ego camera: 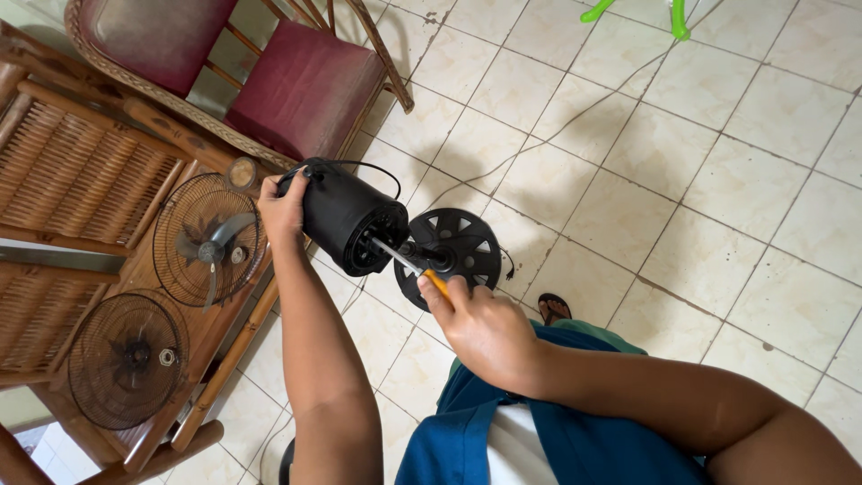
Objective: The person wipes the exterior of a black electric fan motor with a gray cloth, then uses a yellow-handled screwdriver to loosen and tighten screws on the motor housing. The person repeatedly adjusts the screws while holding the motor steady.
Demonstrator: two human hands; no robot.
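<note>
Two hands in play, both yours. Nearest you, lower middle of the frame, your right hand (480, 328) is closed around the orange handle of a slim metal-shafted screwdriver (406, 261), so only a sliver of orange shows past your fingers. The shaft angles up-left and its tip sits at the front face of the black cylindrical fan motor housing (346, 216).

Your left hand (283, 208) is up at centre-left of the frame, wrapped around the back end of that housing, fingers curled over it and holding it in the air above the floor. A thin black cord loops off the top of the housing.

Just right of the motor, partly behind the screwdriver, there's a round black plastic fan base with wedge-shaped cutouts (458, 251) lying on the pale beige tiled floor (718, 207).

Over on the left side of the frame, a brown wooden table (215, 328) carries two round wire fan guards: one with grey fan blades on it (208, 238), the other lower down and bare (127, 357).

Furthest off, upper left, is a cane armchair with dark red cushions (301, 85).
</note>
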